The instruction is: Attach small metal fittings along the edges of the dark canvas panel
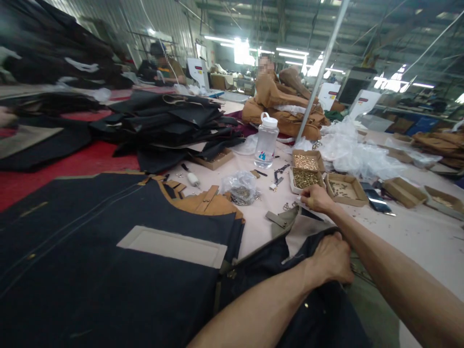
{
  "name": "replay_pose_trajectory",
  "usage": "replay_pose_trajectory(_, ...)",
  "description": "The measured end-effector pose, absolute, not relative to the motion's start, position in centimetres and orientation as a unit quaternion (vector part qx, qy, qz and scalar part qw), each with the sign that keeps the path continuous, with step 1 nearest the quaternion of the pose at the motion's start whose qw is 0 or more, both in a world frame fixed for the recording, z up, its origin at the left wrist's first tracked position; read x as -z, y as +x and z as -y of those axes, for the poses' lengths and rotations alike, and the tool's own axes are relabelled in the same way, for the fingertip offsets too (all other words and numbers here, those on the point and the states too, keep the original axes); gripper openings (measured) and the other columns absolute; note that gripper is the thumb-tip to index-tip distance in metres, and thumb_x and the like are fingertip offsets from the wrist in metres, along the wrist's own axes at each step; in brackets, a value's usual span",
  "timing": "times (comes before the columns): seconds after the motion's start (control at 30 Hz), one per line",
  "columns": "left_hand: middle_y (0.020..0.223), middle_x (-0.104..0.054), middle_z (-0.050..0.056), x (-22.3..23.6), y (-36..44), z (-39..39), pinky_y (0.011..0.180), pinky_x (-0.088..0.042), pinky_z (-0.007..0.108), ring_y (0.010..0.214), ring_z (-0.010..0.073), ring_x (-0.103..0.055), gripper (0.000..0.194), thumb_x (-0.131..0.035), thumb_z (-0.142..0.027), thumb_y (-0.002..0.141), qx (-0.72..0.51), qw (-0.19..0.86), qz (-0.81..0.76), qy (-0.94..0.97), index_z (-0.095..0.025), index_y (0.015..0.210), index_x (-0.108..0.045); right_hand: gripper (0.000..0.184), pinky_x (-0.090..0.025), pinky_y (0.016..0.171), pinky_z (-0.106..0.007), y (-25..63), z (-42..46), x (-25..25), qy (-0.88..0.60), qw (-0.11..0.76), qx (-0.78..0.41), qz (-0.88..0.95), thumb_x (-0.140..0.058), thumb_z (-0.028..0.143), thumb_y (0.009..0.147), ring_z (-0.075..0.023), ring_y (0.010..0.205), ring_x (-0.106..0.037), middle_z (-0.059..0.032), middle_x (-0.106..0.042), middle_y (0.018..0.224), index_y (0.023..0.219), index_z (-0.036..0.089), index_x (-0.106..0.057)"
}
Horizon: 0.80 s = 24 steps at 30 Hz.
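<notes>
My left hand [332,258] is closed around a bunched edge of the dark garment piece [261,285], whose pale lining shows near the fold. Just beyond it, my right hand [318,198] has its fingers pinched together in front of the box of brass pieces [305,179]. Something small and whitish shows at those fingertips, too small to name. To the left, a stack of dark cut panels [108,261] lies flat with a beige rectangular patch [174,245] on top. Tan fabric [208,200] peeks out behind the stack.
A water bottle [266,142] stands mid-table, near a plastic bag of metal parts [243,189]. Further boxes [346,188] and a phone-like dark object [377,199] lie to the right. Behind are folded dark fabric [170,121], plastic wrap [358,150], a metal pole [321,72] and other people.
</notes>
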State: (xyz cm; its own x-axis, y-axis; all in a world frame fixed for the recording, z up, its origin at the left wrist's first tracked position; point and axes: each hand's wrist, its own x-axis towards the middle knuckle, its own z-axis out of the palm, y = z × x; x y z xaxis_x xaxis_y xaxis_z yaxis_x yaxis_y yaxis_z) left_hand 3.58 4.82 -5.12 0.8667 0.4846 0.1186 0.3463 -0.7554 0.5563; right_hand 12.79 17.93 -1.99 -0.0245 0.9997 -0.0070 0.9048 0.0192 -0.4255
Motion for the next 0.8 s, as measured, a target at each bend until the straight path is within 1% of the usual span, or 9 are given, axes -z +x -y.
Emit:
replay_pose_trajectory(0.13, 0.094, -0.068, 0.017, 5.5, 3.7, -4.8, 0.077, -0.06, 0.039, 0.092, 0.0336, -0.068, 0.035, -0.074, -0.031, 0.06, -0.167, 0.292, -0.216, 0.917, -0.012, 0.089, -0.068, 0.012, -0.042, 0.06, -0.024, 11.5, -19.6, 3.2, -0.702, 0.098, -0.137, 0.692, -0.069, 0.021, 0.074, -0.0212, 0.071, -0.067, -0.007, -0.071, 0.07, 0.078, 0.016, -0.08)
replay_pose_trajectory(0.23, 0.097, -0.07, 0.016, 5.4, 3.7, -4.8, 0.079, -0.06, 0.039, 0.095, 0.0346, -0.068, 0.039, -0.075, -0.03, 0.059, -0.179, 0.316, -0.214, 0.907, -0.013, 0.094, -0.067, 0.013, -0.044, 0.062, -0.024, 11.1, -20.2, 4.0, -0.714, 0.064, -0.128, 0.685, -0.068, 0.02, 0.075, -0.0225, 0.074, -0.069, -0.0092, -0.072, 0.073, 0.079, 0.016, -0.079)
replay_pose_trajectory(0.4, 0.106, -0.071, 0.016, 5.1, 3.6, -4.8, 0.086, -0.059, 0.041, 0.102, 0.0358, -0.067, 0.047, -0.073, -0.028, 0.061, -0.173, 0.317, -0.227, 0.904, -0.011, 0.105, -0.066, 0.02, -0.048, 0.072, -0.027, 11.0, -20.6, 4.8, -0.734, 0.031, -0.092, 0.672, -0.067, 0.019, 0.076, -0.0273, 0.086, -0.071, -0.0169, -0.075, 0.089, 0.092, 0.01, -0.077)
replay_pose_trajectory(0.5, 0.109, -0.07, 0.016, 5.0, 3.6, -4.9, 0.091, -0.058, 0.042, 0.107, 0.0369, -0.065, 0.052, -0.072, -0.027, 0.062, -0.17, 0.312, -0.216, 0.909, -0.011, 0.111, -0.065, 0.025, -0.049, 0.072, -0.029, 11.0, -20.5, 5.0, -0.742, 0.015, -0.074, 0.666, -0.066, 0.018, 0.077, -0.0303, 0.088, -0.072, -0.0209, -0.074, 0.09, 0.097, 0.007, -0.075)
replay_pose_trajectory(0.6, 0.109, -0.071, 0.016, 4.9, 3.5, -5.0, 0.091, -0.058, 0.041, 0.107, 0.0363, -0.065, 0.05, -0.072, -0.025, 0.062, -0.172, 0.316, -0.212, 0.909, -0.011, 0.11, -0.065, 0.025, -0.049, 0.07, -0.029, 11.0, -20.4, 4.9, -0.735, 0.004, -0.073, 0.674, -0.065, 0.017, 0.077, -0.0297, 0.085, -0.072, -0.0216, -0.074, 0.09, 0.097, 0.006, -0.074)
replay_pose_trajectory(0.67, 0.106, -0.071, 0.015, 4.7, 3.4, -5.0, 0.09, -0.059, 0.04, 0.105, 0.0358, -0.066, 0.048, -0.071, -0.024, 0.062, -0.172, 0.32, -0.217, 0.906, -0.012, 0.108, -0.066, 0.023, -0.049, 0.071, -0.028, 11.0, -20.2, 4.7, -0.723, 0.001, -0.073, 0.687, -0.064, 0.017, 0.079, -0.029, 0.087, -0.072, -0.0214, -0.074, 0.093, 0.097, 0.006, -0.073)
replay_pose_trajectory(0.8, 0.106, -0.071, 0.016, 4.4, 3.2, -4.9, 0.088, -0.059, 0.04, 0.104, 0.0364, -0.067, 0.047, -0.071, -0.026, 0.063, -0.165, 0.321, -0.214, 0.908, -0.012, 0.107, -0.066, 0.018, -0.048, 0.071, -0.026, 10.9, -19.8, 4.2, -0.691, -0.007, -0.077, 0.719, -0.061, 0.018, 0.083, -0.0264, 0.087, -0.071, -0.019, -0.074, 0.09, 0.09, 0.007, -0.073)
